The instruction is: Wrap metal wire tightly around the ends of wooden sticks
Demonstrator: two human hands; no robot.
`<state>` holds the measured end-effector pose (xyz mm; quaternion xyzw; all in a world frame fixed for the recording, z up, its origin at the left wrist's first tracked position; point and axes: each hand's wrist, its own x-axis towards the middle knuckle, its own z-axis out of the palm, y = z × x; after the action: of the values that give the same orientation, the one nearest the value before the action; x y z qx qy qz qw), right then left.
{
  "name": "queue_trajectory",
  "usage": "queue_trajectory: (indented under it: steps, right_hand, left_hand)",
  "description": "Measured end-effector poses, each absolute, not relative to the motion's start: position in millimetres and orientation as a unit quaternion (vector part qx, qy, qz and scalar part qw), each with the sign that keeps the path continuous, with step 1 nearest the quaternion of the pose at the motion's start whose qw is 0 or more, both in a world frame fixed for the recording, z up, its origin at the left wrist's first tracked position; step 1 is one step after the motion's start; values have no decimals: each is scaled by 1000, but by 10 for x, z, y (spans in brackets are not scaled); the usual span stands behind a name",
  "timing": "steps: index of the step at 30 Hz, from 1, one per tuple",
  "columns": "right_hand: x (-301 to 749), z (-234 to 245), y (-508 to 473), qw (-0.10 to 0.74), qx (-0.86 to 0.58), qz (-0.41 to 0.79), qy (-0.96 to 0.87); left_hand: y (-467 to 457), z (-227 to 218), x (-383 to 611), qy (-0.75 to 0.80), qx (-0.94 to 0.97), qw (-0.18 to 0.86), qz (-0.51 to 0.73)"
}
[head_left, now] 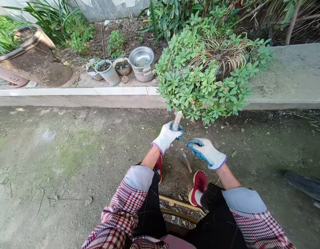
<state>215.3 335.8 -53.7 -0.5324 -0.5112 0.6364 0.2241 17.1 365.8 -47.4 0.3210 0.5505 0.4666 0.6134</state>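
My left hand point(168, 136), in a white glove with a blue-green coated palm, is closed round a short wooden stick wound with wire point(176, 121). The stick's pale bare end points up toward the bush. To the right is my right hand point(205, 152), gloved alike, with its fingers curled together in a pinch. A thin strand runs from the wound stick toward those fingertips; the exact grip is hidden by the glove. On the soil below, between my hands and my shoes, lies a small wooden-handled tool point(186, 160), its kind unclear.
A leafy potted bush point(180, 83) overhangs the raised concrete ledge point(292, 76) ahead. Along the ledge stand a metal pot point(142, 64), a pale planter point(108, 72) and a large tilted clay pot point(43, 58). My red shoes point(200, 183) flank the tool. A dark object point(305, 186) lies at right.
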Motion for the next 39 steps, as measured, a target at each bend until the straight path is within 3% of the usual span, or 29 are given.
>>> queue_trajectory:
  steps: [8,14,19,24,30,35,39]
  right_hand:
    - [2207,-529,3387,252,-544,614,-512]
    - [2244,-547,3394,257,-564,611,-493]
    - [2253,-587,3398,252,-560,602,-511]
    - [2261,-632,3375,234,-532,587,-564]
    - [2429,-737,3468,232,-546,474,-651]
    - [2633,-845,3588,257,-584,482,-601]
    - [2610,-943,3581,257,-574,524,-574]
  left_hand:
    - [3675,-484,-39,445,225,751,433]
    - [3707,-481,-78,375,193,795,436]
    - [3733,-618,0,569,311,633,424]
    - [3647,-713,-64,650,595,412,233]
    - [3434,-757,181,528,738,420,-12]
    - [3363,-649,309,421,740,517,91]
    - [3473,-629,245,522,576,588,224]
